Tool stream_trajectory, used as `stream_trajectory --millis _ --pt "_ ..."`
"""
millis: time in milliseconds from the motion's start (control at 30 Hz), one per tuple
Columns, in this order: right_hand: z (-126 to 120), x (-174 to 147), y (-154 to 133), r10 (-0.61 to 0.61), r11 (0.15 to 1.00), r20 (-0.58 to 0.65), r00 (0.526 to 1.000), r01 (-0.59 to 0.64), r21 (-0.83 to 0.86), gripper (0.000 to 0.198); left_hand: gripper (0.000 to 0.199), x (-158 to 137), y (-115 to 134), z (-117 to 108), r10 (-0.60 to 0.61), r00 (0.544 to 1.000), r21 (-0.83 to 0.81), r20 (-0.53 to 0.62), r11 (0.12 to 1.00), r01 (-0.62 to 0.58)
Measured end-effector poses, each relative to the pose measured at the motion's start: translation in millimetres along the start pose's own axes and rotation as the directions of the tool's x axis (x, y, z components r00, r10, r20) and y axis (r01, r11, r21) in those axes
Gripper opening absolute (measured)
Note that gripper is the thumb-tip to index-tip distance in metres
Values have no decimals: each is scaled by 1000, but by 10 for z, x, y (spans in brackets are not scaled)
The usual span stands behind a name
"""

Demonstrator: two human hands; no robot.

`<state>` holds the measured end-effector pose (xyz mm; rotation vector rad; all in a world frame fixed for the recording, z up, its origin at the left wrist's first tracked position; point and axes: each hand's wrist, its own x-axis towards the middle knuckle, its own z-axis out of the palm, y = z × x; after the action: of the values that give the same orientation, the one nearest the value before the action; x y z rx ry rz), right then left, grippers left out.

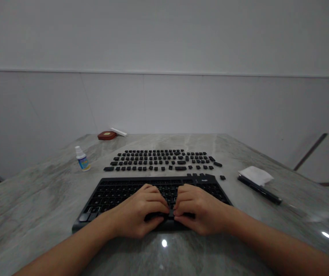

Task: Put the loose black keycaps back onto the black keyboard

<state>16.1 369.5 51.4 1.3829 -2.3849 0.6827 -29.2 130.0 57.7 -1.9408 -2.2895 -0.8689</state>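
A black keyboard lies in front of me with most of its keycaps off, baring rows of switches. A few caps sit at its lower left corner. My left hand is closed, thumb and fingers pinched at the keyboard's front middle. Close beside it, my right hand makes the same pinch, fingertips almost touching the left ones. A small dark piece shows between the fingertips, but I cannot tell whether it is a keycap or the frame. Behind the keyboard, loose black keycaps are laid out in rows.
At the left stands a small white bottle with a blue label. A reddish-brown case and a white flat box lie far left. On the right, a black pen-like stick rests against a white tissue. A wall closes off the table's far side.
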Motion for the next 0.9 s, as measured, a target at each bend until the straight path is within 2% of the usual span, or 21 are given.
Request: stream_trajectory --millis 633,900 --pt "-19 16 6 -30 999 14 999 31 -18 13 22 -15 -2 2 17 1000 -16 0 1000 -17" --pt "-43 2 12 -12 1000 20 1000 12 17 12 36 6 15 -15 60 998 -48 -2 997 -60"
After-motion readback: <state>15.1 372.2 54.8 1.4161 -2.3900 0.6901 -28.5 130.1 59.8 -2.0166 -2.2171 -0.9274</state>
